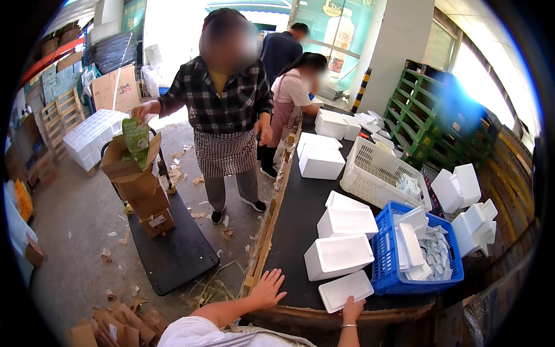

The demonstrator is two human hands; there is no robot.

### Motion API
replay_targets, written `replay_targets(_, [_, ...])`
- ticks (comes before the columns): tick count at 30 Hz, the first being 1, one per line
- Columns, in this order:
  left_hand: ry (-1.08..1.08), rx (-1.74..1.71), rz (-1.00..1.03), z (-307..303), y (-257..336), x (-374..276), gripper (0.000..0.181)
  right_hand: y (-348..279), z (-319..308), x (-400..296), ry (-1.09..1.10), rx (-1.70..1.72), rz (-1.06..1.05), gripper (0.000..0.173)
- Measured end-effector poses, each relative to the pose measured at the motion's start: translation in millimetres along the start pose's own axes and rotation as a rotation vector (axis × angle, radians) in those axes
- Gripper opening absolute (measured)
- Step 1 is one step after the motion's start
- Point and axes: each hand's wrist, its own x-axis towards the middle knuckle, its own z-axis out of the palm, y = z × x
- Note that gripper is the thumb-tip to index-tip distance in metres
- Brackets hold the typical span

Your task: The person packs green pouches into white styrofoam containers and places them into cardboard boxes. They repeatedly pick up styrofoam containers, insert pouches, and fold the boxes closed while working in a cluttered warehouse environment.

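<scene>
My left hand (267,289) rests with fingers apart on the left front corner of a black-topped table (291,243). Between thumb and fingers, my right hand (353,309) grips the near edge of a white foam lid (346,289). The lid lies at the table's front edge. Just beyond it stands an open white foam box (321,265), and behind that a second open foam box (329,225). To the right is a blue plastic crate (382,284) with foam lids (411,247) and white packets (435,247) inside.
A white plastic basket (362,182) and more foam boxes (321,162) stand farther along the table. Across the left edge, a person (221,108) lifts a green bag (136,139) at a carton (128,175) stacked on a platform cart (177,247). Green pallets (409,104) stand right.
</scene>
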Motion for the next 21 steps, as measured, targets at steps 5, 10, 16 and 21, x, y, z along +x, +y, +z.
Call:
replay_targets(5, [0.025, -0.028, -0.012, -5.1, -2.0, -6.6, 0.065, -9.7, 2.2, -10.5, -0.018, 0.006, -0.044, 0.042])
replay_targets(10, [0.044, -0.06, -0.01, -7.0, 0.3, -1.5, 0.063, -10.4, -0.8, -10.4, 0.023, 0.003, -0.09, 0.042])
replay_targets(16, [0.015, -0.034, -0.003, -3.3, 2.0, 1.1, 0.064, -1.6, -3.8, -4.0, 0.026, -0.011, -0.068, 0.042])
replay_targets(21, [0.03, -0.035, -0.013, -6.0, 1.7, -0.9, 0.063, -17.9, -7.7, -14.0, -0.003, 0.017, -0.036, 0.044])
